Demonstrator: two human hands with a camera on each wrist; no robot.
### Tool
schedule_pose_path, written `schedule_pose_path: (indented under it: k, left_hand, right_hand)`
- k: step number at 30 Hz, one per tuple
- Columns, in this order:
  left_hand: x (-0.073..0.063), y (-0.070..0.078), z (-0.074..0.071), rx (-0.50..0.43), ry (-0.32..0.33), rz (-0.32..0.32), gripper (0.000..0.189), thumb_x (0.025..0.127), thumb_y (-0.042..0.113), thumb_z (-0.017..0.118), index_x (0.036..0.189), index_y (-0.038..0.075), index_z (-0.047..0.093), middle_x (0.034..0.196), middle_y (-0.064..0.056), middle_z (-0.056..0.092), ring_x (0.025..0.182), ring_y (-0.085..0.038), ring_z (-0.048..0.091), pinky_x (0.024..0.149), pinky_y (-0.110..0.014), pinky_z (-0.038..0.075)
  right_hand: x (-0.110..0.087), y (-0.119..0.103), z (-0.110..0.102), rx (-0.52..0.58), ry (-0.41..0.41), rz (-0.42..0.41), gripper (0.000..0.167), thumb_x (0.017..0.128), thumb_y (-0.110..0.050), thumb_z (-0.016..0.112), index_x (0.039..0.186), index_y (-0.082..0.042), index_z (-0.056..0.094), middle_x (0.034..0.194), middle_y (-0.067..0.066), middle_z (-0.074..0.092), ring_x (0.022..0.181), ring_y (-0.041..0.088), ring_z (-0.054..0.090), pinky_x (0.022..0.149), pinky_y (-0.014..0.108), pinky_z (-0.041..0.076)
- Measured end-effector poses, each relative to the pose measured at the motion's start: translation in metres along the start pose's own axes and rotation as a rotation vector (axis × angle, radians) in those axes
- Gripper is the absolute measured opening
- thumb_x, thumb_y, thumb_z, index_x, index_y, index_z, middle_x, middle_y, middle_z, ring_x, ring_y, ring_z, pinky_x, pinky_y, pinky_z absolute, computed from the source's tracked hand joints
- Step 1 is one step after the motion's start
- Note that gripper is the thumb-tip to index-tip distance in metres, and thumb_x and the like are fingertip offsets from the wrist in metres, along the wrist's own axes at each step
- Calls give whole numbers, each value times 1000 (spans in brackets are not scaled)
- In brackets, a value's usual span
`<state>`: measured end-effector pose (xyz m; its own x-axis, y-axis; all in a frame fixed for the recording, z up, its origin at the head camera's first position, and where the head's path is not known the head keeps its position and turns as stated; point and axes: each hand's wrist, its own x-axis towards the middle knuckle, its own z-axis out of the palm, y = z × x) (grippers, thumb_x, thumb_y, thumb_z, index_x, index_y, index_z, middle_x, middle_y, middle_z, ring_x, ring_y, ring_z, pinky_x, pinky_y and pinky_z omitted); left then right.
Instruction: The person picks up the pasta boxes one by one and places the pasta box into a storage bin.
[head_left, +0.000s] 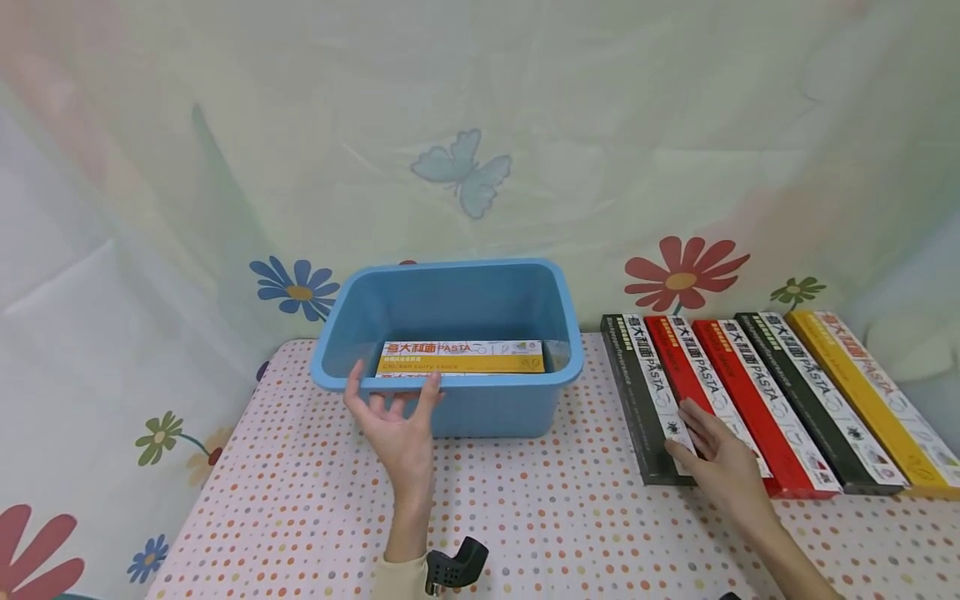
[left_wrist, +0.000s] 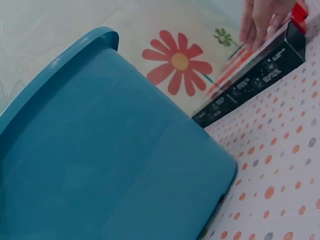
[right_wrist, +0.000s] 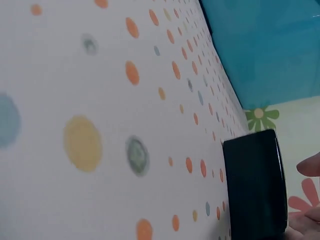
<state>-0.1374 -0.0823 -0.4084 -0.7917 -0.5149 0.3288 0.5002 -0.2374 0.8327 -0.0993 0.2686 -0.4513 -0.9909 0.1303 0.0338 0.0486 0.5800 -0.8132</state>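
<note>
A light-blue plastic bin (head_left: pixel 495 408) stands on the dotted cloth, holding a yellow-and-white pasta box (head_left: pixel 461 357) labelled chicken curry sauce. My left hand (head_left: pixel 397 429) grips the bin's front rim, thumb and index finger showing over the edge and other fingers below it. To the right, my right hand (head_left: pixel 720 462) is over the black pasta box (head_left: pixel 637 400) and the red pasta box beside it (head_left: pixel 693 367). Its thumb is over the black box, fingers near the seam between the two. In the right wrist view the thumb stands apart from the black box's end (right_wrist: pixel 255 185).
Right of these lie another red pasta box (head_left: pixel 765 408), another black one (head_left: pixel 817 400) and a yellow one (head_left: pixel 877 400), side by side. A flowered curtain (head_left: pixel 525 100) hangs behind the dotted tablecloth (head_left: pixel 525 517).
</note>
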Motion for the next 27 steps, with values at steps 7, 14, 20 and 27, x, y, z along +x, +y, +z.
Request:
schedule_pose_path:
  k: [7,14,20,27]
  left_hand:
    - [1,2,0,9,15,-8,94,87,-6,81,158,15,24,133,-21,51,98,-30,68,80,-39,68]
    - [0,2,1,11,12,-9,93,87,-5,81,158,14,24,134,-24,50,98,-30,69,80,-38,68]
    - [0,2,0,2,8,-1,92,88,-2,82,158,15,24,132,-25,50,96,-28,69,80,-38,68]
    - [-1,3,2,-9,4,3,92,88,-2,82,158,15,25,129,-23,51,94,-29,68,80,-38,68]
  right_hand:
    - [-1,-7,5,-11,-61,120,104,96,-36,78,164,5,12,168,31,17,153,51,22,124,30,38]
    - [-4,-8,18,-131,-29,161,122,86,-42,87,164,5,6,165,37,15,146,54,26,114,72,36]
    - [-6,-5,26,-155,-50,168,122,85,-39,87,163,8,6,162,40,18,142,54,31,115,72,37]
    - [-8,-4,29,-117,-10,174,117,86,-32,86,163,8,8,160,39,22,136,49,36,111,66,40]
